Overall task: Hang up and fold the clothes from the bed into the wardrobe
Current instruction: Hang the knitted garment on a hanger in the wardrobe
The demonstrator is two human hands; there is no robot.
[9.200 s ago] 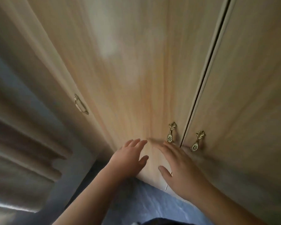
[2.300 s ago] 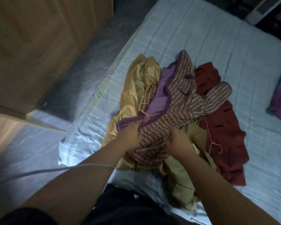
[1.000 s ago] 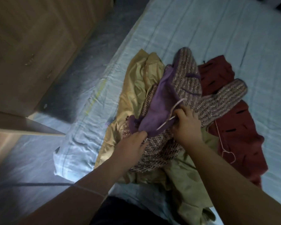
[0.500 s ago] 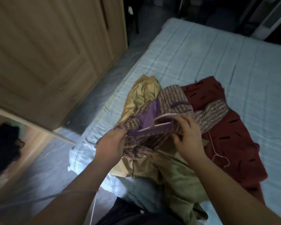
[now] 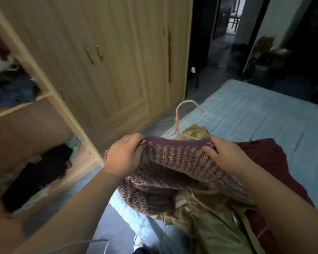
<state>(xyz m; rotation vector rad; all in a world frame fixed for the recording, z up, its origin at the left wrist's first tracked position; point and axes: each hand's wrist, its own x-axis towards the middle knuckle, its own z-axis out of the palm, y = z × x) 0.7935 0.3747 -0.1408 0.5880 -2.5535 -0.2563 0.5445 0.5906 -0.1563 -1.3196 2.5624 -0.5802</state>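
A purple-trimmed woven knit garment (image 5: 174, 162) is lifted off the bed (image 5: 255, 114). My left hand (image 5: 124, 155) grips its left shoulder and my right hand (image 5: 226, 155) grips its right shoulder. A pink wire hanger (image 5: 180, 114) sticks up out of the neckline between my hands. Below lie a yellow-olive garment (image 5: 209, 222) and a dark red garment (image 5: 268, 158) on the bed. The wardrobe (image 5: 103, 70) stands to the left, with an open section (image 5: 26, 143) showing shelves.
Dark and blue clothes (image 5: 39, 173) lie on the open wardrobe shelves. The other wardrobe doors are shut, with paired handles (image 5: 94, 54). A narrow floor strip (image 5: 158, 123) runs between wardrobe and bed. A dark doorway (image 5: 224, 33) opens at the back.
I have raised the knit garment from the pile and spread it by both shoulders. The hanger now stands up through the neck. My view has swung up toward the wardrobe.
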